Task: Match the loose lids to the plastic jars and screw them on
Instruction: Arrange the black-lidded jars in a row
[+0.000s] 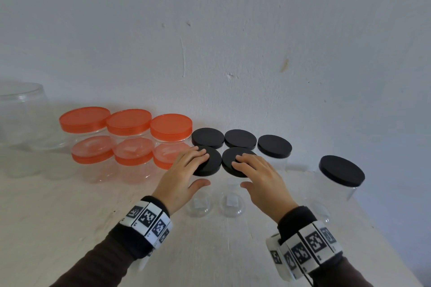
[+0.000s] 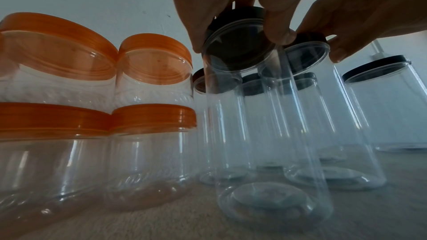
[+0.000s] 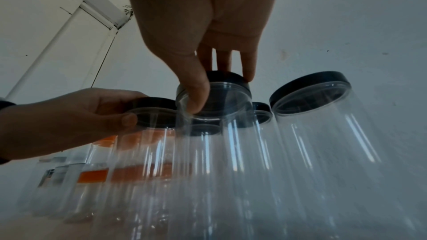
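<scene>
Pale table (image 1: 70,228) against scuffed white wall (image 1: 233,30); white door frame (image 3: 76,6) in right wrist view.

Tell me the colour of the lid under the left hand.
Black; the lid under the left hand shows best in the head view.

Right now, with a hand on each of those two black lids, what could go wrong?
1. The tall clear jars stand packed close together; twisting one could knock a neighbour over.
2. The left hand and right hand work side by side on adjacent black lids, so knuckles may collide.
3. Each grip sits on a lid only, nothing steadies the jar body, so a jar might spin instead of tightening.
</scene>
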